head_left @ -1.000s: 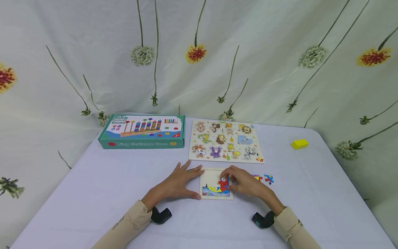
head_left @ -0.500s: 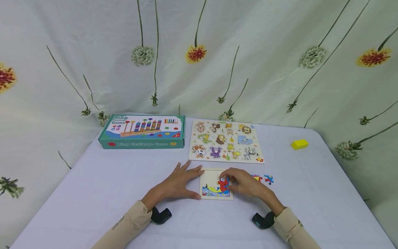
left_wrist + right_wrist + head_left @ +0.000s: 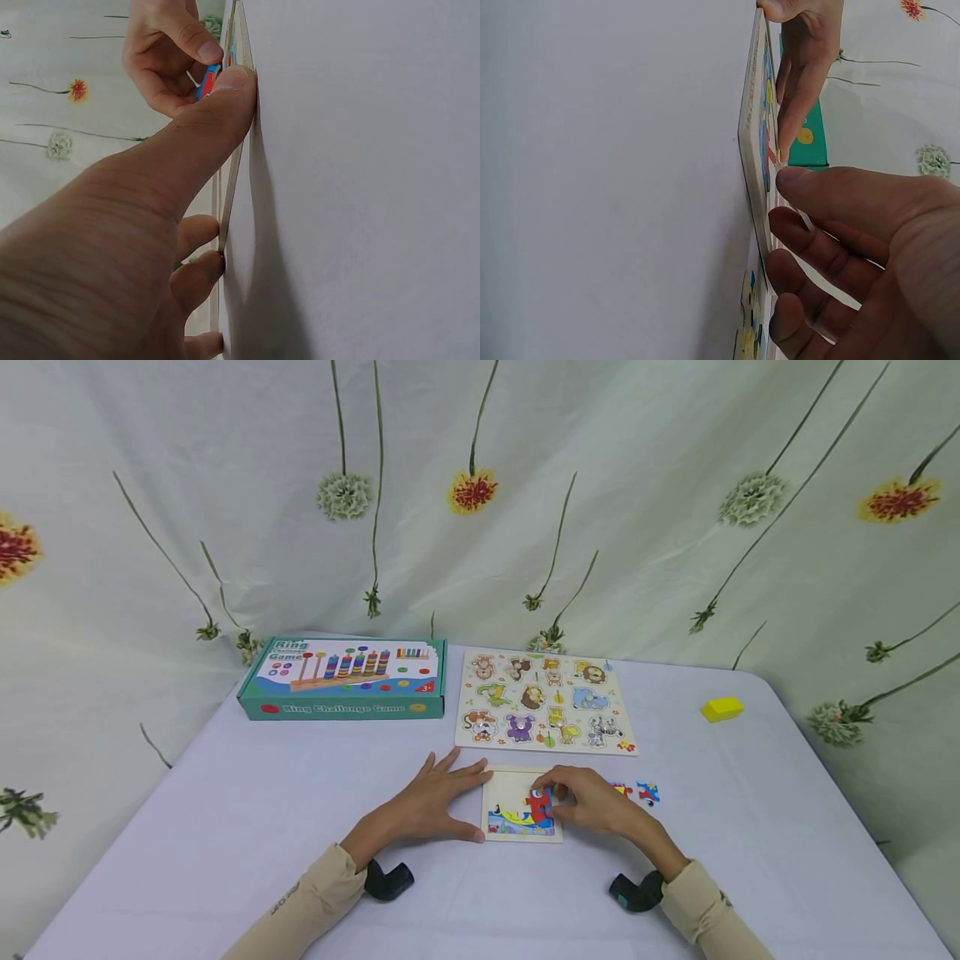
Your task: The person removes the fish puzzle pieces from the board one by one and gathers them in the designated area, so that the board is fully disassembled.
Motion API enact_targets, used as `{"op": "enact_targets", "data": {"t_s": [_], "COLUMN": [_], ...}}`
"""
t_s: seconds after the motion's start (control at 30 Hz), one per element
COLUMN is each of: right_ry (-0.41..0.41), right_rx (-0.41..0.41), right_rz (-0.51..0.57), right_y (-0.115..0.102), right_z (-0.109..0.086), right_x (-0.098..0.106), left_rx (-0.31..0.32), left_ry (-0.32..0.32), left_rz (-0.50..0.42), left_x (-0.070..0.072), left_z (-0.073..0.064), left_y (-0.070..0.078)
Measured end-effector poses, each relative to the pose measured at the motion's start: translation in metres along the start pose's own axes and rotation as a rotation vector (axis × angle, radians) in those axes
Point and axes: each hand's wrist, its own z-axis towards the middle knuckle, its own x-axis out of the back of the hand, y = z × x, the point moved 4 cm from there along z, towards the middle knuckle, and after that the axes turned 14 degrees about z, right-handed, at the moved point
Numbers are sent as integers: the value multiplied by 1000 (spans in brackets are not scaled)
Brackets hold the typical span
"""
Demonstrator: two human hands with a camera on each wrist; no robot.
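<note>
A small wooden jigsaw tray [image 3: 522,837] lies in front of me, with blue and yellow picture pieces fitted along its lower part. My left hand [image 3: 426,800] spreads its fingers at the tray's left side, thumb at the lower corner and fingertips at the upper one. Over the tray's right half, my right hand [image 3: 591,799] pinches a red and blue jigsaw piece [image 3: 537,805] between thumb and fingers. The left wrist view shows that puzzle piece [image 3: 209,79] tilted off the tray. Two loose jigsaw pieces [image 3: 648,792] lie to the right, one partly behind my right hand.
Behind the tray lies an animal peg puzzle board [image 3: 466,700]. A green Ring Challenge Game box [image 3: 341,707] stands at the back left, and a yellow block [image 3: 722,709] sits at the back right. A flower-print curtain [image 3: 637,577] hangs behind the white table [image 3: 517,910].
Hardly anything differs. The right hand's fingers have shifted very slightly with the red and blue jigsaw piece; the left hand stays at the tray's edge.
</note>
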Motion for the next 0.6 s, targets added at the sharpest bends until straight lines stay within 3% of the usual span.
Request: {"op": "enact_targets", "data": {"t_s": [0.6], "right_ry": [8], "right_rx": [19], "right_rz": [8], "right_y": [-1], "right_z": [-2], "right_x": [3], "left_rx": [-2], "left_ry": [4], "left_rz": [-8], "left_x": [2], "left_z": [-2], "left_y": [1]}}
